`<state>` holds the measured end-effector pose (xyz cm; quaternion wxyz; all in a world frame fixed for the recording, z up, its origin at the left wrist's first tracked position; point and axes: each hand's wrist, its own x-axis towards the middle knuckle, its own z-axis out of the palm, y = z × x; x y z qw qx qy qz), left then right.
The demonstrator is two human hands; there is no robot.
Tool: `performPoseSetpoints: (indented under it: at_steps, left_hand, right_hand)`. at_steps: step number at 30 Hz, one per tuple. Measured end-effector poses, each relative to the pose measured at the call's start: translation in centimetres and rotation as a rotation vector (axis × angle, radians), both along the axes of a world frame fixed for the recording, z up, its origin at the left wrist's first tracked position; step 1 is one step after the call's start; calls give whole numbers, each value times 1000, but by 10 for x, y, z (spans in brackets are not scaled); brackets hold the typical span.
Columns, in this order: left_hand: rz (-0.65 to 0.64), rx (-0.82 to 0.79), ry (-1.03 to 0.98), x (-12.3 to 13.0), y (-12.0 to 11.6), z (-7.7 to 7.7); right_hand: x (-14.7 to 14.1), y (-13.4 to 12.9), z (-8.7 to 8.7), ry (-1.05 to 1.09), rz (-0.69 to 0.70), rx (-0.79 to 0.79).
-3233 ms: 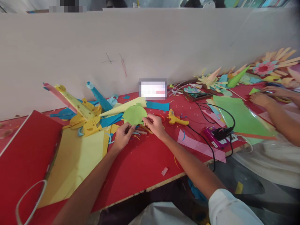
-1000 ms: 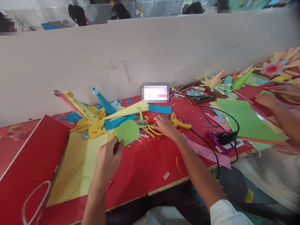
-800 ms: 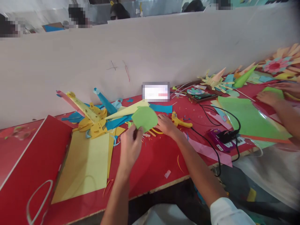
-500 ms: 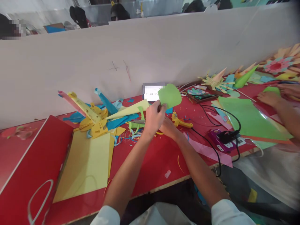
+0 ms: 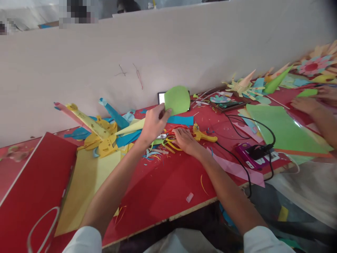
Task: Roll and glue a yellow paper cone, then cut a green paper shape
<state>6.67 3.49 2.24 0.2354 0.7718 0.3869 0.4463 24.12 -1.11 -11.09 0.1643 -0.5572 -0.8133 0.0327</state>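
Observation:
My left hand pinches a rounded light-green paper piece by its lower left edge, raised before a lit phone that leans on the wall. Lower on the red table, my right hand has its fingers over the red handles of a pair of scissors. Yellow loop handles lie just beneath those fingers. A yellow glue gun rests right of this hand. Behind it is a blue paper strip. A pale yellow paper cone lies partly behind my left wrist.
Yellow sheets and a yellow paper flower are at left, by a red box. A purple box with black cables sits at right. Green sheets lie beyond it, near another person's hand.
My left hand has moved left and down with the green paper. My right hand has come apart from it and lower, and the red scissor handles now show. The view has shifted slightly.

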Motion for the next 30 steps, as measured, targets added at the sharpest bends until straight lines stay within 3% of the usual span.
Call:
performPoseSetpoints:
  at_steps: [5, 11, 15, 20, 24, 28, 30]
  left_hand:
    - [51, -33, 3, -36, -2, -8]
    - [99, -5, -89, -53, -4, -18]
    - [51, -70, -144, -59, -7, -21]
    - [39, -143, -223, -70, -10, -16]
    - [90, -148, -305, -75, -13, -11]
    - [112, -150, -320, -76, -15, -11]
    - [115, -149, -326, -76, -15, -12]
  right_hand:
    - [-4, -8, 12, -11, -44, 72]
    - [-24, -10, 26, 14, -347, -108]
    - [-20, -8, 28, 144, -385, -155]
    - [-19, 2, 16, 638, -276, -199]
    - [-31, -2, 16, 1051, -72, -234]
    - [-39, -13, 25, 1175, 168, -410]
    - [-40, -16, 27, 1201, 216, -439]
